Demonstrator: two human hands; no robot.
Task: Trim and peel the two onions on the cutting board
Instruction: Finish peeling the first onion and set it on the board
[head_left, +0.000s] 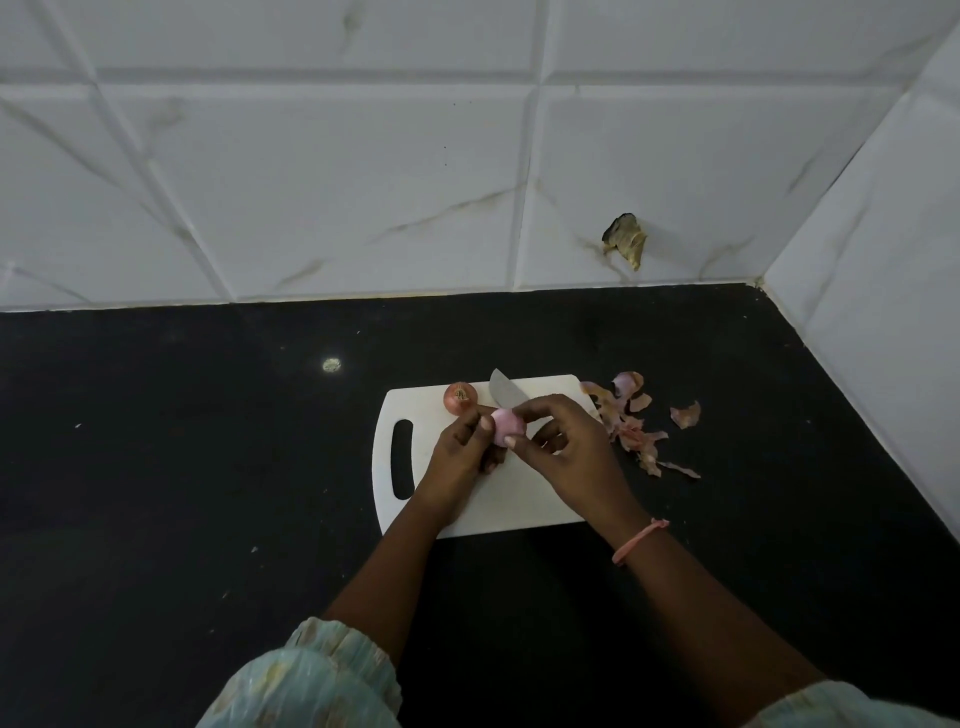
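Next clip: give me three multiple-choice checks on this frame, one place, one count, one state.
1. The loose onion skins lie: A. on the counter right of the cutting board; B. in a bowl; C. left of the board.
2. Onions in view: A. one; B. two; C. four.
3. The held onion, between left hand and right hand, is: A. dry-skinned; B. peeled; C. sliced.
Key: 1A, skins lie past the board's right edge. 2B, held onion plus unpeeled onion on the board. 3B, it shows pale pink, bare.
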